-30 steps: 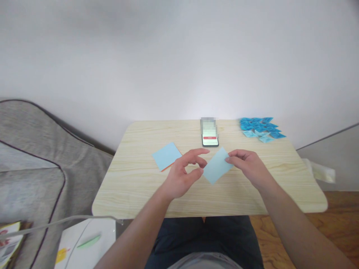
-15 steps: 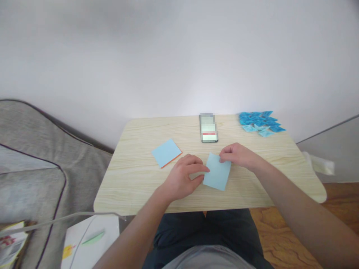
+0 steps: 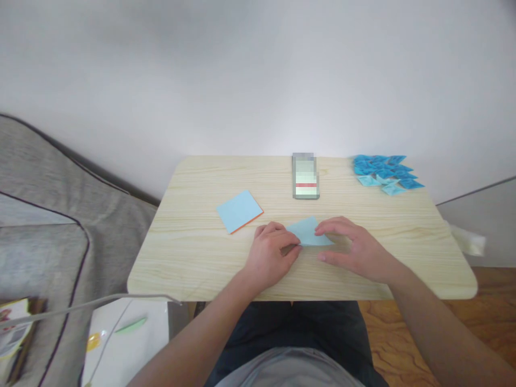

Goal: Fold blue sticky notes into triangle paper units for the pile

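A light blue sheet of paper (image 3: 308,232), folded over into a triangle-like shape, lies on the table in front of me. My left hand (image 3: 274,250) pinches its left end, thumb and fingers at the lower folded edge. At its right side my right hand (image 3: 349,247) has thumb and fingers apart, the fingertips over or touching the paper. To the left lies a stack of square paper (image 3: 239,210), light blue on top with an orange edge below.
A phone (image 3: 305,176) lies near the wall. Several folded blue paper pieces (image 3: 382,171) sit at the table's (image 3: 193,247) back right. Left of the table are a grey sofa (image 3: 40,231), a cable (image 3: 100,299) and a white surface (image 3: 129,344).
The light blue sheet went from flat square to folded over. My right hand came down from its upper corner to its right side and opened. The camera view shifted slightly.
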